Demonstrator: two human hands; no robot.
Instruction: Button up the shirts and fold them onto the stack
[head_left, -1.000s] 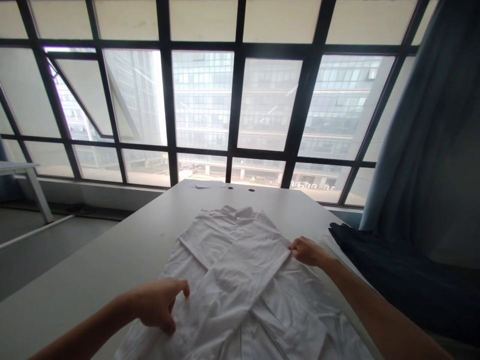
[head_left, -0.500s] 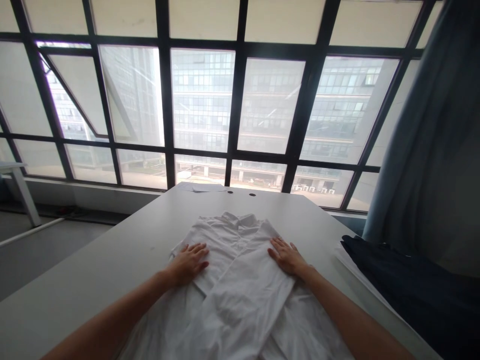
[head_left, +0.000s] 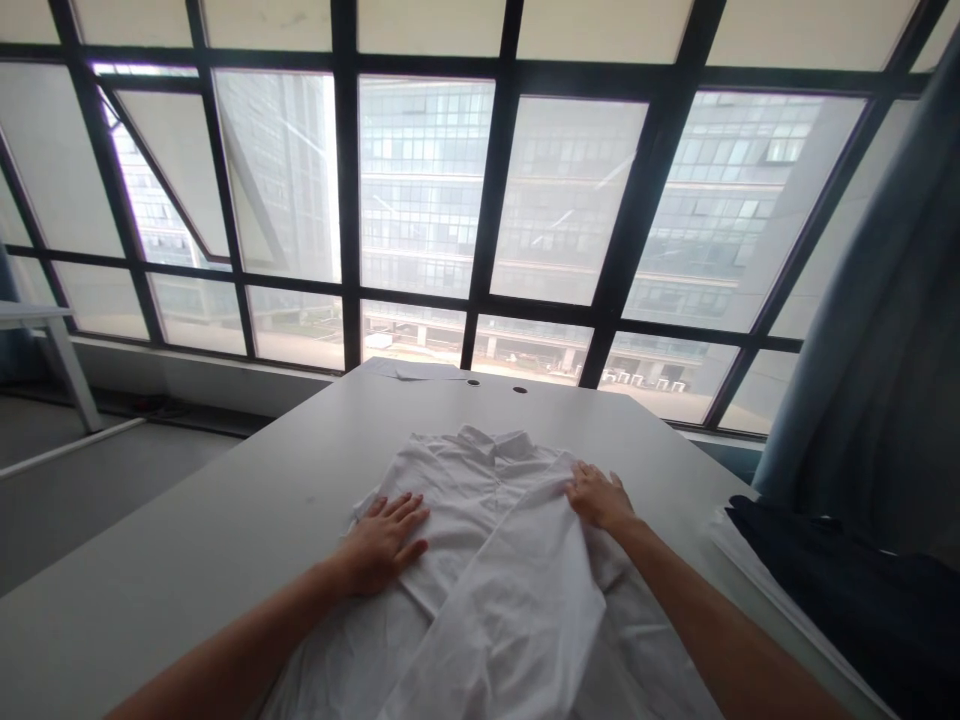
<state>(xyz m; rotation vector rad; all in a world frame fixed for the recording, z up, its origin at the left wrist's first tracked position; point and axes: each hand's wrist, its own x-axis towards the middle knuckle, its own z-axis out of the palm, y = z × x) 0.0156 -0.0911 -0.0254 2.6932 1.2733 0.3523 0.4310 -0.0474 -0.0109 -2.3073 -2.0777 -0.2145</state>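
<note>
White collared shirt [head_left: 465,480] lies flat at 6 o'clock on the bench [head_left: 225,480], collar toward 12, sleeve [head_left: 517,620] folded across. Left hand [head_left: 382,545] open, flat; right hand [head_left: 600,498] open, at shoulder. Risk: dragging palms could shift the sleeve.

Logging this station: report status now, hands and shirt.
Left hand flat on white shirt; right hand on crossed sleeve. Dark cloth off right, apart from shirt.

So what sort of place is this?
Probably an upper-floor office or studio: a large gridded window looks out on glass office blocks, and the long white table has round cable holes.
</note>
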